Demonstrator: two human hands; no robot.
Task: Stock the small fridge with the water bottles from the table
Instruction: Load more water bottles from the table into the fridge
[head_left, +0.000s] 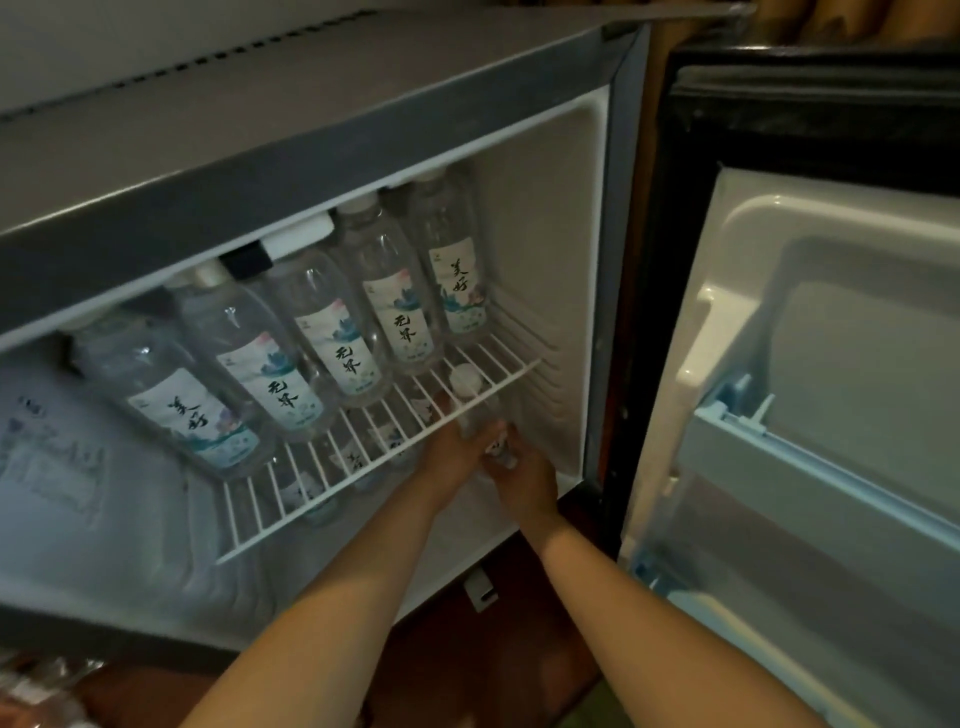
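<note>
Bottles fill the wire shelf (291, 509) of the small fridge (540, 208) from its left end to its right: five of them (332, 332) stand in a row, labels facing out. Under the shelf, more bottles (358, 460) show through the wires, too blurred to count.

Right of these, at the right end of the lower level, both hands reach in beneath the shelf's front rail with one more bottle (496, 444). The risk here looks twofold. Its white cap sits close under the wires, so lifting or tipping it upright too steeply could catch the cap on the shelf and shake the row above. It is also close to the nearest lower bottle, so a push to the left could knock that one over. Sliding it in low and straight seems the safer course.

The left hand (449, 452) grips the bottle from the left and the right hand (524, 480) from the right. Both sets of fingers curl round its lower body, over the label. The cap end points into the fridge, away from the fingers, and the base is hidden between the palms. Whether the base already rests on the fridge floor cannot be told.

Farthest right, the door (857, 364) hangs wide open, well apart from the hands.
</note>
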